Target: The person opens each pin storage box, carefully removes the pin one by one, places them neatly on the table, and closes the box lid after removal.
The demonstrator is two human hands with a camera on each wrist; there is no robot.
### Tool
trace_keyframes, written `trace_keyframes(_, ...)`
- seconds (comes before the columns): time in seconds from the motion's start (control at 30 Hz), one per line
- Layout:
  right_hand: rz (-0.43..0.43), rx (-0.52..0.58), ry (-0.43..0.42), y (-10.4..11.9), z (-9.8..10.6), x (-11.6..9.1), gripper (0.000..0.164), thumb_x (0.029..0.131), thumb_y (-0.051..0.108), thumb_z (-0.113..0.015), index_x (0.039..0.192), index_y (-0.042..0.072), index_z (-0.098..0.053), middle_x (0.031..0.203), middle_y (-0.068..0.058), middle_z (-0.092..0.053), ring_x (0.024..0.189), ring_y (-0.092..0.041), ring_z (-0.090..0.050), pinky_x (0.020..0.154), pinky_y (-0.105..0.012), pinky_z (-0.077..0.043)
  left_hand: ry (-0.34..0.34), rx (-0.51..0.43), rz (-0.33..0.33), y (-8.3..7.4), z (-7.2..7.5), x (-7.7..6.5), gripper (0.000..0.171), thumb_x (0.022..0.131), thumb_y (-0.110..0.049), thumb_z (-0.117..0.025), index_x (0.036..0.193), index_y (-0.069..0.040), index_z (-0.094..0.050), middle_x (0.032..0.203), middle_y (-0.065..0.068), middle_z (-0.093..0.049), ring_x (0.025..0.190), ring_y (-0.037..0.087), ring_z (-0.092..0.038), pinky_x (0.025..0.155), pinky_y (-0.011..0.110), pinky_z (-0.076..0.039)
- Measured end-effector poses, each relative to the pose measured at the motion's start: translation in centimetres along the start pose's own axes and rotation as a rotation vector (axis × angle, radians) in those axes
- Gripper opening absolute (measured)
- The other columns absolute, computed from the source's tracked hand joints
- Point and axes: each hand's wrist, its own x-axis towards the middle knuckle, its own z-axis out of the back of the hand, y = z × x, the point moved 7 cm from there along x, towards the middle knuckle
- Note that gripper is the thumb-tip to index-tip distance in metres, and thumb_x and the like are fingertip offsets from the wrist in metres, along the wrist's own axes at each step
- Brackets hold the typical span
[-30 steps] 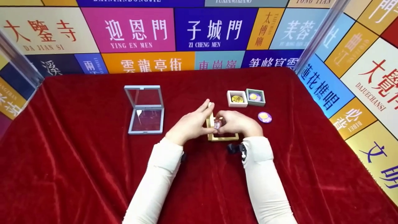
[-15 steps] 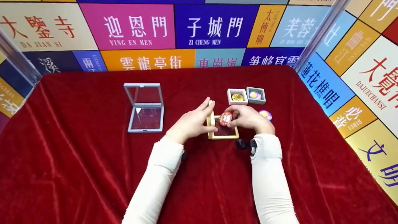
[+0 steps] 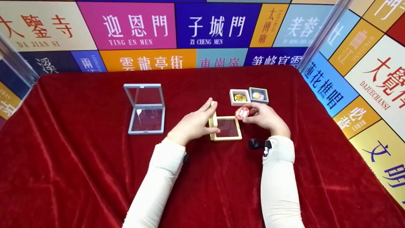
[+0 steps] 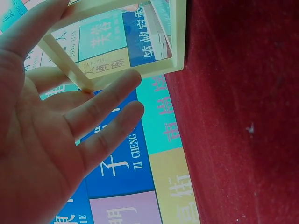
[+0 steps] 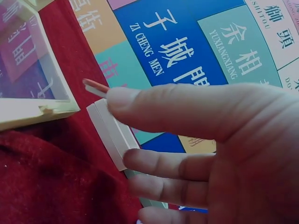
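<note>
My left hand [image 3: 195,125] holds the upright half of a hinged pale-yellow display frame [image 3: 228,138], thumb on one side and fingers on the other. The frame's other half lies flat on the red cloth, its clear film bare. In the left wrist view the last fingers reach out straight beside the frame [image 4: 161,67]. My right hand [image 3: 267,117] pinches a round red-and-white badge [image 3: 242,113] by its edge, just off the frame's right corner. Seen edge-on in the right wrist view, the badge [image 5: 96,87] sticks out past the thumb.
A blue-grey hinged frame [image 3: 146,132] stands open at left. Behind the right hand are a pale-pink box [image 3: 239,103] with a yellow badge and a green box [image 3: 266,98] with a purple one. The loose purple badge is hidden behind the hand. Printed panels border the table.
My right hand has lifted the red badge out of the yellow frame and moved it right, turning its face into view. The left hand keeps its hold on the frame.
</note>
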Motion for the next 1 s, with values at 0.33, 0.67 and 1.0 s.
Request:
trace_keyframes(0.33, -0.079, -0.115, -0.215, -1.7, 3.9, -1.2, 0.06, 0.082, 0.029, -0.072, 0.136, 0.01, -0.052, 0.127, -0.025, -0.058, 0.119, -0.039, -0.051, 0.103, -0.052, -0.036, 0.016, -0.002, -0.014, -0.6, -0.4, 0.3, 0.088, 0.085, -0.043, -0.067, 0.152, -0.015, -0.018, 0.161, 0.005, -0.009, 0.133, 0.023, -0.046, 0.106, 0.037, -0.042)
trace_keyframes(0.67, -0.035, -0.243, -0.264, -6.6, 10.3, -3.5, 0.062, 0.084, 0.036, -0.07, 0.135, 0.007, -0.051, 0.126, -0.031, -0.05, 0.116, -0.044, -0.043, 0.1, -0.057, -0.031, 0.028, 0.006, -0.04, -1.0, -0.2, 0.6, 0.088, 0.085, -0.044, -0.066, 0.152, -0.013, -0.018, 0.162, 0.005, -0.008, 0.135, 0.02, -0.045, 0.105, 0.035, -0.043)
trace_keyframes(1.0, -0.027, -0.246, -0.217, -9.4, 11.3, -4.1, 0.064, 0.086, 0.038, -0.067, 0.137, 0.005, -0.049, 0.125, -0.033, -0.048, 0.116, -0.044, -0.04, 0.097, -0.059, -0.031, 0.011, -0.032, -0.012, 0.0, -0.4, 0.1, 0.088, 0.086, -0.043, -0.066, 0.153, -0.016, -0.016, 0.162, 0.004, -0.006, 0.129, 0.024, -0.051, 0.101, 0.037, -0.045)
